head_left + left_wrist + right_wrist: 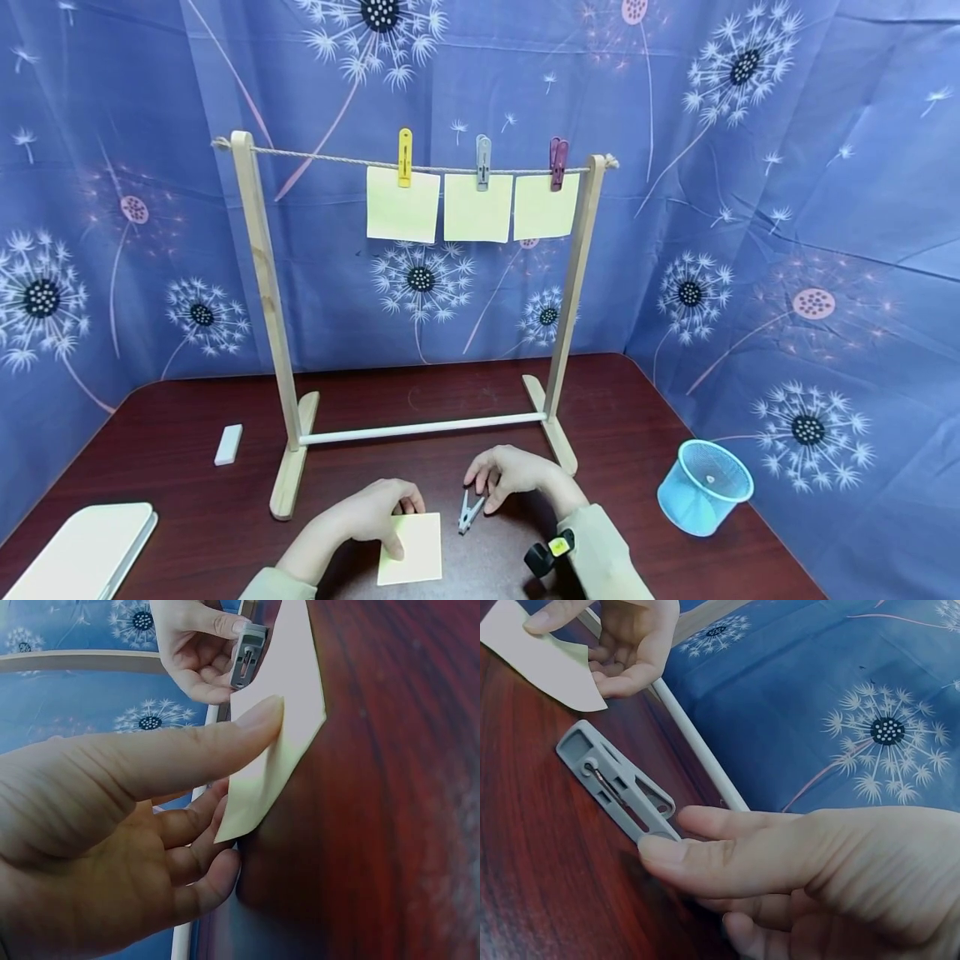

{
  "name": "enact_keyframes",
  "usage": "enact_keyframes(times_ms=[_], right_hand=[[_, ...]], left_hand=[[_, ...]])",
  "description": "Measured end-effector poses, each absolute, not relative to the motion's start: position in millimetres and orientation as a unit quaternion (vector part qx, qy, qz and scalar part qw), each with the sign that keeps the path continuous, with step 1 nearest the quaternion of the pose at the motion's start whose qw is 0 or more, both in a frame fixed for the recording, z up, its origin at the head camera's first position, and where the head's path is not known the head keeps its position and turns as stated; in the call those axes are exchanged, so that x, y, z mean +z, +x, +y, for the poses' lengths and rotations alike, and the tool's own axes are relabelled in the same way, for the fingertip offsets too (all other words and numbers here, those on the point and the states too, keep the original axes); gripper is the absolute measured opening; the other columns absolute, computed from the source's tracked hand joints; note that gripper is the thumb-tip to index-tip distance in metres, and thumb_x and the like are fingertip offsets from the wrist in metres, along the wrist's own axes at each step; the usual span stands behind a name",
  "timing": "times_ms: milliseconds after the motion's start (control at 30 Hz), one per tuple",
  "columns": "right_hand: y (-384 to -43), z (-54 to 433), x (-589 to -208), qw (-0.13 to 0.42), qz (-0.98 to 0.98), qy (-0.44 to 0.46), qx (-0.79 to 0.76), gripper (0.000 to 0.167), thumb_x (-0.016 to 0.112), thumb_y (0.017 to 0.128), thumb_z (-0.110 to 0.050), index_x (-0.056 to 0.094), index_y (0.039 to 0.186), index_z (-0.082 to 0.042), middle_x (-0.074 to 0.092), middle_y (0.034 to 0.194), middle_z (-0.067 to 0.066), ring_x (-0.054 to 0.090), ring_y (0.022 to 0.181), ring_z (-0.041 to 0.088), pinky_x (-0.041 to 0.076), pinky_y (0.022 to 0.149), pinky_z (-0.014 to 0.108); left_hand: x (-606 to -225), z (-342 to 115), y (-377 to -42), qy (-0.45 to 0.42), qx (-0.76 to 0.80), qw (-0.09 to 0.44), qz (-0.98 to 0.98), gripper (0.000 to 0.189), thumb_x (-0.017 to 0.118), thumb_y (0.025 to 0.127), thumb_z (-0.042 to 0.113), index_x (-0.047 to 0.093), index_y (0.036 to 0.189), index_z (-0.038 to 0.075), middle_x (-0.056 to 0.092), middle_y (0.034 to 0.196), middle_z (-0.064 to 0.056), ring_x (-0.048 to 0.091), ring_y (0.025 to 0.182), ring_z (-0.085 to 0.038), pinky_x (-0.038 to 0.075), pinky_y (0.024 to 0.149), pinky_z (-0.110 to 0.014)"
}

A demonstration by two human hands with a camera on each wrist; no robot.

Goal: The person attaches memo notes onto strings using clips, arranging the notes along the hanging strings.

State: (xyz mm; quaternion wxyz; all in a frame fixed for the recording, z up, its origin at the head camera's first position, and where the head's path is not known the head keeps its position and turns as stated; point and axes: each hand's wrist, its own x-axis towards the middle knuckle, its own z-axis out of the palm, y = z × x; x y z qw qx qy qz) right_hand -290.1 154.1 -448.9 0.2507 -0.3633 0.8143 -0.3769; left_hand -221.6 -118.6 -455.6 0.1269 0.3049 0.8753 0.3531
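My left hand [372, 510] pinches a pale yellow sticky note [417, 550], thumb on top and fingers beneath its edge. In the left wrist view the note [281, 742] bends a little above the dark tabletop. My right hand [517, 471] holds a grey clothespin [468, 515] by its handle end, between thumb and fingers. Seen from the right wrist, the clothespin [615, 784] points toward the note, apart from it. Behind both hands stands a wooden rack whose rope [322, 157] bears three similar notes, clipped by a yellow clothespin [405, 158], a grey one [483, 162] and a maroon one [558, 164].
The rack's left post [266, 283], right post [576, 283] and white crossbar [423, 430] stand beyond the hands. A blue mesh cup [703, 492] is at the right. On the left lie a small white block [228, 445] and a white rounded case [78, 550].
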Motion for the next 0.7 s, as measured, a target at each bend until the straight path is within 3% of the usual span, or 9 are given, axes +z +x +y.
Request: enact_keyframes(times_ms=[200, 700], right_hand=[[-291.3, 152.8, -451.9, 0.249, 0.810, -0.400, -0.349, 0.043, 0.080, 0.073, 0.005, 0.067, 0.114, 0.005, 0.067, 0.088, 0.019, 0.055, 0.065, -0.001, 0.049, 0.063, 0.015], [-291.8, 151.9, -454.0, 0.234, 0.815, -0.415, -0.330, 0.036, 0.079, 0.075, 0.002, 0.071, 0.110, 0.002, 0.065, 0.082, 0.015, 0.051, 0.061, -0.002, 0.045, 0.059, 0.014]], left_hand=[[-456.9, -118.9, -222.2, 0.303, 0.360, 0.126, 0.873, 0.044, 0.086, 0.056, -0.008, 0.064, 0.092, 0.007, 0.057, 0.081, 0.003, 0.047, 0.072, -0.004, 0.042, 0.067, -0.021], [-459.3, -118.3, -224.5, 0.286, 0.361, 0.134, 0.878, 0.038, 0.084, 0.057, -0.009, 0.068, 0.088, 0.007, 0.059, 0.080, 0.001, 0.049, 0.072, -0.007, 0.042, 0.066, -0.022]])
